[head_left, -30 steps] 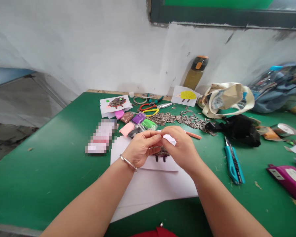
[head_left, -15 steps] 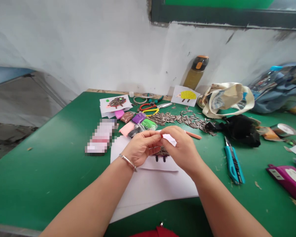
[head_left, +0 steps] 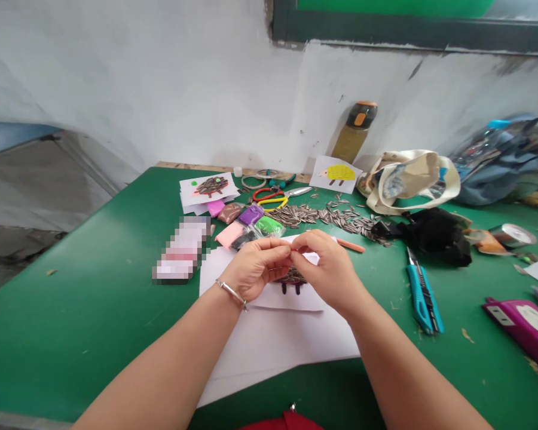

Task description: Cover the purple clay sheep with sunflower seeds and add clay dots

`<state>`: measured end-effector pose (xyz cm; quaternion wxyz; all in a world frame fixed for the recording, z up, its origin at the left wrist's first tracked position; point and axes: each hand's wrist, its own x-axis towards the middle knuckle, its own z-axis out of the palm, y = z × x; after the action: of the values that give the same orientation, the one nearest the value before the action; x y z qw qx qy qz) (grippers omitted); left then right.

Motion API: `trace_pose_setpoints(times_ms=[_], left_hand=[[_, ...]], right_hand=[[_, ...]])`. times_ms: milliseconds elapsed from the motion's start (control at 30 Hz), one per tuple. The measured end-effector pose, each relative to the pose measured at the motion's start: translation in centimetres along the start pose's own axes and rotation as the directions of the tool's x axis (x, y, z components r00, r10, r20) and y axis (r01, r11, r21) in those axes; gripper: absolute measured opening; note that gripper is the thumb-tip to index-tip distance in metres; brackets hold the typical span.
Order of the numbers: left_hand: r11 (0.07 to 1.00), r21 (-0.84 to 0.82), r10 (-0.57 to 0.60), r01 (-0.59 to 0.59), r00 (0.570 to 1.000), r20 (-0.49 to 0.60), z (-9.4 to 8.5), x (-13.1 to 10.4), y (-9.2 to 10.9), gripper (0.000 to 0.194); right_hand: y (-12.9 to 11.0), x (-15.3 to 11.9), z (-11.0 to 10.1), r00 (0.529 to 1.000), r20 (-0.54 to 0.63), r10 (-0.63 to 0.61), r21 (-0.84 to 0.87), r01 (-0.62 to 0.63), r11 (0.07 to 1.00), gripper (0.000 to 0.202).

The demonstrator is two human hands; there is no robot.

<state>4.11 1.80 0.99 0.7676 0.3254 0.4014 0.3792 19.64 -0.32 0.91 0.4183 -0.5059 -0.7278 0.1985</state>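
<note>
My left hand (head_left: 257, 266), with a silver bangle at the wrist, and my right hand (head_left: 325, 263) meet fingertip to fingertip. Both are closed in a pinch around a tiny red piece, which looks like modelling clay and is mostly hidden by the fingers. Below them lies a card with a seed-covered hedgehog picture (head_left: 291, 276), its two dark legs showing and its upper part covered by my hands. The card rests on white paper sheets (head_left: 278, 343). Just beyond are bags of coloured clay (head_left: 269, 226) and loose striped sunflower seeds (head_left: 296, 215).
Scissors (head_left: 275, 201) and pliers lie behind the clay. A blurred-out phone (head_left: 182, 248) is at left; a teal utility knife (head_left: 424, 292) and a magenta case (head_left: 522, 331) are at right. A bottle (head_left: 354, 131), a cloth bag (head_left: 412, 185) and finished hedgehog cards (head_left: 210, 188) stand or lie toward the wall.
My fingertips have shifted slightly around the tiny red piece, still pinched together. The whole view has moved a little; nothing else on the table differs.
</note>
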Motion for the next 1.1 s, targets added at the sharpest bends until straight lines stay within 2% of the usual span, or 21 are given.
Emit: trace_pose_setpoints(times_ms=[133,467,667,1100], left_hand=[[1.000,0.009,-0.005,0.005,1.000,-0.017,-0.03,0.00,0.00,0.025],[1.000,0.003,0.009,-0.009,1.000,-0.026,-0.02,0.08,-0.13,0.024],[1.000,-0.004,-0.001,0.001,0.999,-0.036,-0.19,0.11,-0.07,0.025],[0.996,-0.058,-0.072,0.073,0.997,0.020,-0.16,0.03,0.09,0.023]], right_hand=[[0.06,-0.01,0.07,0.998,0.004,0.059,0.049,-0.059,0.997,0.013],[0.02,0.03,0.01,0.998,0.013,0.066,0.059,-0.067,0.996,0.014],[-0.01,0.02,-0.07,0.995,0.088,0.055,0.153,-0.068,0.986,0.026],[-0.26,0.01,-0.57,0.998,0.062,-0.018,-0.022,0.020,1.000,0.014]])
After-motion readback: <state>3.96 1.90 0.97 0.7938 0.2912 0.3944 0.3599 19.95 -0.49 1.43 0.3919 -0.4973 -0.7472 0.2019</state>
